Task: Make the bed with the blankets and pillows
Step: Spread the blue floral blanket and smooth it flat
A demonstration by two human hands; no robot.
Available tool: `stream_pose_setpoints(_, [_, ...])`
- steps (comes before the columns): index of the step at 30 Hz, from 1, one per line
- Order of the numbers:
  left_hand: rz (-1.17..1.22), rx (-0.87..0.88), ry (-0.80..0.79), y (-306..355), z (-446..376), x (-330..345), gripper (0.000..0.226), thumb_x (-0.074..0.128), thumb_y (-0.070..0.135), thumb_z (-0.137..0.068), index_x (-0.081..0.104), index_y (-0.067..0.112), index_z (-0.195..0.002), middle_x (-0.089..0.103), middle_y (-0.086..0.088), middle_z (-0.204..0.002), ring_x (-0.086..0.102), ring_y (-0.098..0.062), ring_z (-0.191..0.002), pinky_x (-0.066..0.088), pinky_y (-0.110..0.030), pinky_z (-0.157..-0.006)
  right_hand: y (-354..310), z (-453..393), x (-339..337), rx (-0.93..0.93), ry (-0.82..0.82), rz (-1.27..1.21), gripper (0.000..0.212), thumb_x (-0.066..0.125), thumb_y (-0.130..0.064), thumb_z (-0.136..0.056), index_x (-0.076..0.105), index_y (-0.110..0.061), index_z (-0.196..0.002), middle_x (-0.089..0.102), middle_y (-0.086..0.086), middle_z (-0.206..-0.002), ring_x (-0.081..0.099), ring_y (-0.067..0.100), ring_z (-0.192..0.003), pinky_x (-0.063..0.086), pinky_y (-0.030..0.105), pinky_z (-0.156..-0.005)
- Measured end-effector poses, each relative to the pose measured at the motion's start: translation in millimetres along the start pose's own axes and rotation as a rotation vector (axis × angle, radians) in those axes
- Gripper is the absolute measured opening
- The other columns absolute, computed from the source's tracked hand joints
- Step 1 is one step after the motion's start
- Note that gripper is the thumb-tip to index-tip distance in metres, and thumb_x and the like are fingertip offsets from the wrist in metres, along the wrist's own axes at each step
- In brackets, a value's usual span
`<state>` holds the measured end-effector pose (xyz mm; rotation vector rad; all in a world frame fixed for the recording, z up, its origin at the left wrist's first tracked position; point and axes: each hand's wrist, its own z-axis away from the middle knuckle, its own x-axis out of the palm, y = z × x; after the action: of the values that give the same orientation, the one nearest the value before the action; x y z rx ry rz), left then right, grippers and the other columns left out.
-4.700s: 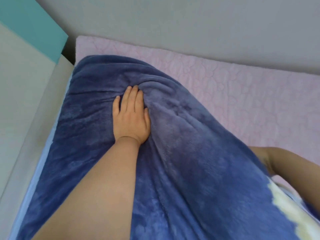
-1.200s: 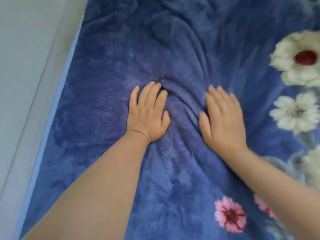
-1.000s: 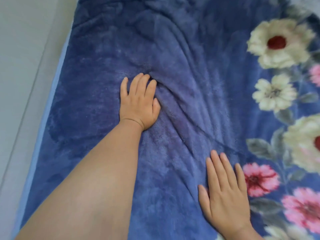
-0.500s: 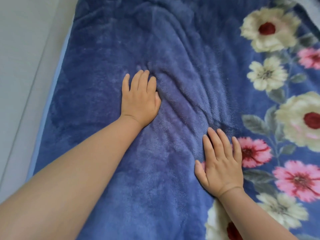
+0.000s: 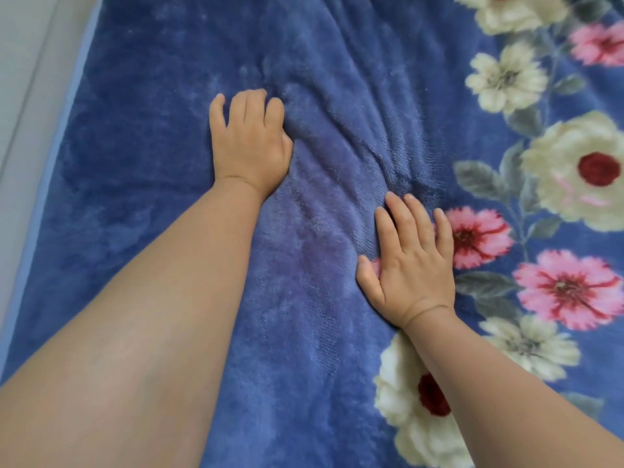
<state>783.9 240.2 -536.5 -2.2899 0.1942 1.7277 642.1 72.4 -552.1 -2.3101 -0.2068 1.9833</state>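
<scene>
A dark blue fleece blanket (image 5: pixel 162 170) with cream, pink and red flowers along its right side lies spread over the bed. My left hand (image 5: pixel 250 140) presses down on the plain blue part, its fingers bent and their tips sunk into the fleece beside a fan of wrinkles (image 5: pixel 354 130). My right hand (image 5: pixel 410 261) lies flat on the blanket lower right, fingers straight and spread, next to a pink flower (image 5: pixel 476 236). The wrinkles run between the two hands. No pillow is in view.
The blanket's left edge (image 5: pixel 72 96) shows a light blue border. Beside it runs a pale grey surface (image 5: pixel 23 79) at the left of the frame. Large cream flowers (image 5: pixel 584 170) fill the right side of the blanket.
Over the last second my right hand slid up the blanket beside the pink flower. My left hand's fingers, straight before, are now bent into the fleece. The view has tilted slightly.
</scene>
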Motion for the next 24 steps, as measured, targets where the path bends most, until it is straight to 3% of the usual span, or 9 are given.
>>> stream_pose_setpoints(5, [-0.104, -0.081, -0.069, 9.5, -6.7, -7.0, 0.037, 0.025, 0.001, -0.081, 0.057, -0.003, -0.101, 0.06, -0.024, -0.103, 0.058, -0.034, -0.099, 0.022, -0.069, -0.105, 0.6, 0.2, -0.9, -0.003, -0.039, 0.001, 0.058, 0.039, -0.04, -0.072, 0.054, -0.003, -0.114, 0.06, 0.018, -0.127, 0.032, 0.026, -0.122, 0.008, 0.04, -0.106])
stream_pose_setpoints(8, [-0.111, -0.104, -0.205, 16.9, -6.4, -15.7, 0.058, 0.006, 0.004, -0.076, 0.048, -0.002, -0.116, 0.05, -0.023, -0.12, 0.047, -0.033, -0.115, 0.008, -0.067, -0.11, 0.4, -1.9, -2.6, -0.015, -0.04, 0.016, 0.06, 0.038, -0.04, -0.072, 0.058, -0.001, -0.112, 0.061, 0.019, -0.125, 0.032, 0.027, -0.121, 0.015, 0.044, -0.104])
stream_pose_setpoints(11, [-0.082, -0.166, -0.293, 20.5, -0.6, -21.9, 0.065, -0.001, 0.005, -0.077, 0.042, 0.0, -0.125, 0.041, -0.02, -0.138, 0.037, -0.03, -0.131, 0.005, -0.062, -0.113, -0.6, -4.7, -2.8, -0.006, -0.047, 0.025, 0.06, 0.037, -0.041, -0.072, 0.061, 0.0, -0.11, 0.062, 0.019, -0.123, 0.031, 0.027, -0.119, 0.017, 0.044, -0.102])
stream_pose_setpoints(13, [0.071, -0.28, -0.304, 26.1, 17.5, -21.5, 0.051, 0.011, 0.007, -0.09, 0.042, 0.002, -0.131, 0.033, -0.015, -0.15, 0.029, -0.025, -0.141, 0.007, -0.055, -0.115, 0.4, -7.0, -1.9, -0.006, -0.06, 0.034, 0.061, 0.037, -0.041, -0.072, 0.061, 0.0, -0.109, 0.062, 0.019, -0.123, 0.032, 0.027, -0.119, 0.017, 0.043, -0.101])
stream_pose_setpoints(16, [0.246, -0.206, -0.163, 37.4, 84.2, -37.1, 0.047, 0.034, 0.022, -0.085, 0.062, -0.003, -0.114, 0.059, -0.021, -0.129, 0.057, -0.032, -0.121, 0.033, -0.048, -0.106, 0.0, -10.3, -7.0, -0.016, -0.091, 0.052, 0.063, 0.035, -0.042, -0.073, 0.06, 0.0, -0.112, 0.06, 0.019, -0.125, 0.045, 0.033, -0.121, 0.014, 0.042, -0.101])
stream_pose_setpoints(17, [0.286, -0.119, -0.128, 41.0, 120.2, -44.7, 0.049, 0.037, 0.025, -0.084, 0.063, -0.004, -0.112, 0.063, -0.023, -0.123, 0.06, -0.034, -0.116, 0.032, -0.047, -0.103, -1.3, -7.7, -10.3, -0.015, -0.101, 0.036, 0.066, 0.033, -0.043, -0.074, 0.058, 0.0, -0.116, 0.057, 0.02, -0.129, 0.047, 0.035, -0.124, 0.012, 0.042, -0.103])
stream_pose_setpoints(19, [0.371, -0.008, -0.145, 50.9, 189.4, -62.1, 0.05, 0.033, 0.034, -0.09, 0.05, -0.002, -0.121, 0.059, -0.025, -0.127, 0.047, -0.03, -0.125, 0.022, -0.041, -0.107, -2.3, -7.9, -14.9, -0.012, -0.119, 0.004, 0.074, 0.024, -0.046, -0.074, 0.05, -0.002, -0.126, 0.046, 0.018, -0.14, 0.037, 0.035, -0.133, 0.006, 0.043, -0.11])
stream_pose_setpoints(22, [0.369, -0.005, -0.233, 71.5, 254.3, -84.6, 0.054, 0.035, 0.041, -0.088, 0.038, 0.003, -0.126, 0.056, -0.023, -0.132, 0.034, -0.026, -0.128, 0.011, -0.037, -0.111, -2.7, -7.2, -19.6, -0.014, -0.148, -0.02, 0.082, 0.014, -0.05, -0.07, 0.04, -0.006, -0.134, 0.032, 0.011, -0.15, 0.023, 0.029, -0.141, 0.005, 0.047, -0.115])
stream_pose_setpoints(24, [0.286, -0.042, -0.269, 84.4, 264.2, -85.8, 0.059, 0.04, 0.039, -0.078, 0.038, 0.002, -0.124, 0.058, -0.022, -0.129, 0.034, -0.026, -0.126, 0.015, -0.041, -0.109, -4.6, -3.7, -21.9, -0.018, -0.155, -0.016, 0.083, 0.012, -0.051, -0.069, 0.038, -0.008, -0.135, 0.03, 0.009, -0.151, 0.021, 0.027, -0.142, 0.005, 0.047, -0.116])
